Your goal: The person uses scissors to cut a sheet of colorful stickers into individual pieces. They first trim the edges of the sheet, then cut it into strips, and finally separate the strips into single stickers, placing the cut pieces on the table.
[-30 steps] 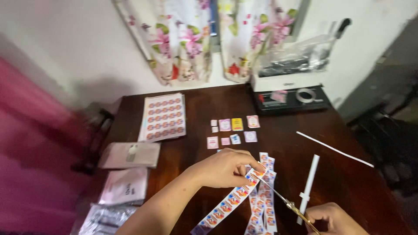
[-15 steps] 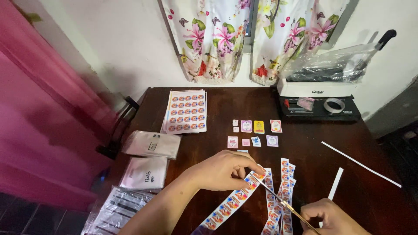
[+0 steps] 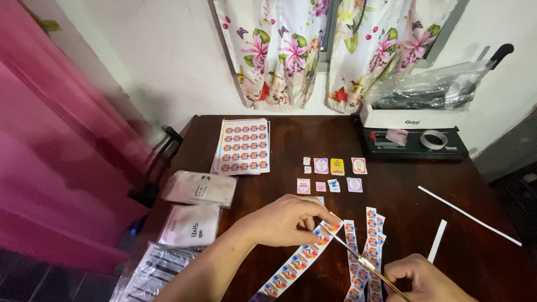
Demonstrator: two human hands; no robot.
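Two hands share one long paper strip of printed stickers (image 3: pixel 299 260), lying diagonally near the dark wooden table's (image 3: pixel 403 201) front edge: left hand (image 3: pixel 288 221) pinching its upper end, right hand (image 3: pixel 422 279) gripping gold-bladed scissors (image 3: pixel 358 258) angled into it.

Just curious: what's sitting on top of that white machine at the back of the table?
A crumpled clear plastic bag lies on the white machine, dark contents inside; a black handle sticks out. What the contents are stays hidden.

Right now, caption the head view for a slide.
Left hand holds a sticker strip while right hand cuts it with scissors.
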